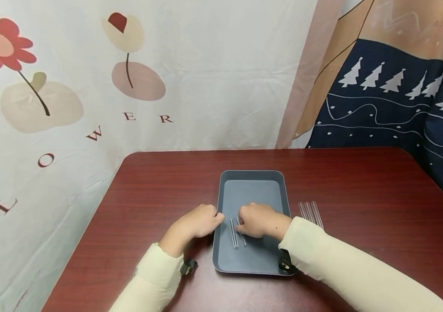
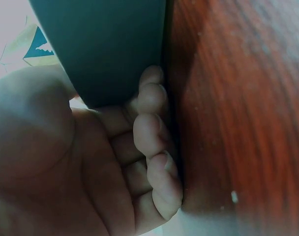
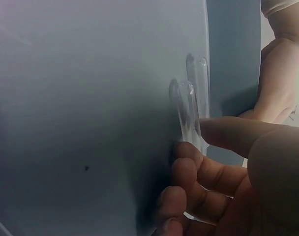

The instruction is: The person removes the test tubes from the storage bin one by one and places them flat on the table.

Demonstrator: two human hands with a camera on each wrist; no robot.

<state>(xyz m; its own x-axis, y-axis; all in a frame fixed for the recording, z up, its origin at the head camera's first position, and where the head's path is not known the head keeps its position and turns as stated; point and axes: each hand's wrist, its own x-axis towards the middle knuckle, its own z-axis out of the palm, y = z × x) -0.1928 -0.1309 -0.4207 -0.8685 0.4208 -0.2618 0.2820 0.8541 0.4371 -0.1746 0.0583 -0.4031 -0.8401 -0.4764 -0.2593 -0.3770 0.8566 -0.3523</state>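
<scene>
Roughly along tray (image 1: 256, 191), right fingers (image 3: 227, 132) pinch tube (image 3: 187, 107), rounded end nearward.

the white cloth (image 1: 221, 86) bears spread-out dark red capitals (image 1: 94, 134) reading "l o w e r".

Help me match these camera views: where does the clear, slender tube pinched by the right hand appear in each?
Head: lower middle, slightly right of centre; the clear, slender tube is partly hidden by the right hand.
Left wrist: not in it.
Right wrist: right of centre, the nearer of two tubes, its free end pointing up the picture.
Shared landmark: the grey rectangular tray, a dark wall at the left wrist view's top.
</scene>
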